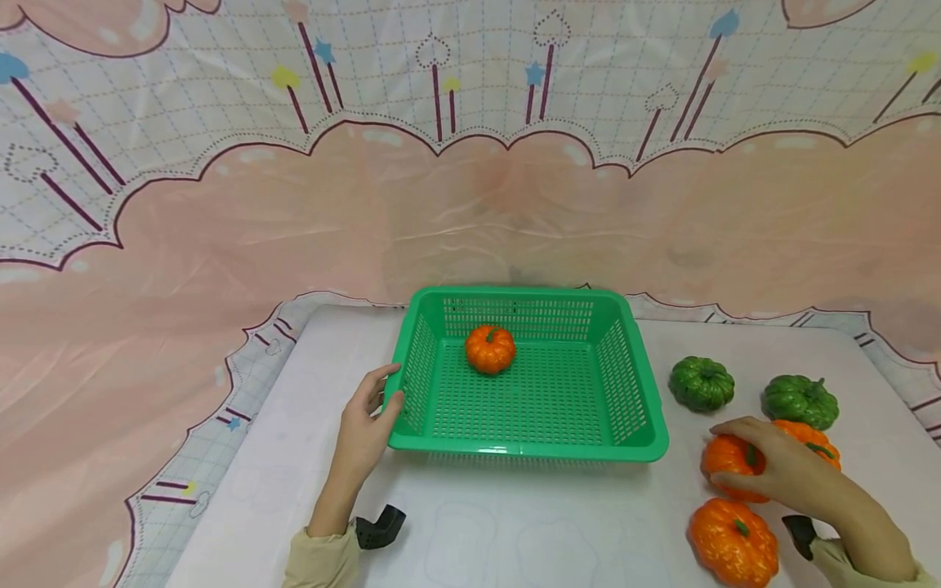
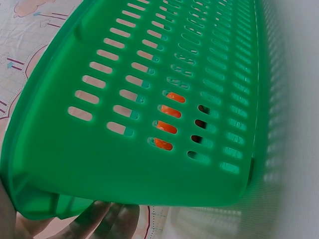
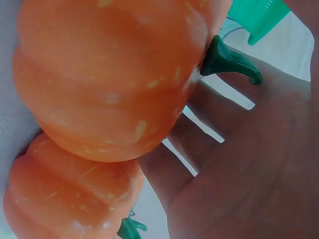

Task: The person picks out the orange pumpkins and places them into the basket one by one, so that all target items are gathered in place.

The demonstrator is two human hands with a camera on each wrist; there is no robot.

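A green plastic basket (image 1: 529,450) stands on the white table, one small orange pumpkin (image 1: 489,349) inside it at the back left. My left hand (image 1: 363,429) grips the basket's left rim, its fingers partly hidden below the rim in the left wrist view. On the right, my right hand (image 1: 782,469) reaches over another orange pumpkin (image 1: 724,459), thumb on the near side and fingers on the far side. That pumpkin's green stem (image 3: 227,62) points toward the palm in the right wrist view; the fingertips are hidden behind it.
A third orange pumpkin (image 1: 735,543) lies nearer the front edge, and a fourth (image 1: 819,441) sits partly behind the right hand. Two green pumpkins, one at left (image 1: 702,384) and one at right (image 1: 800,400), lie farther back. A patterned cloth (image 1: 470,212) hangs behind the table.
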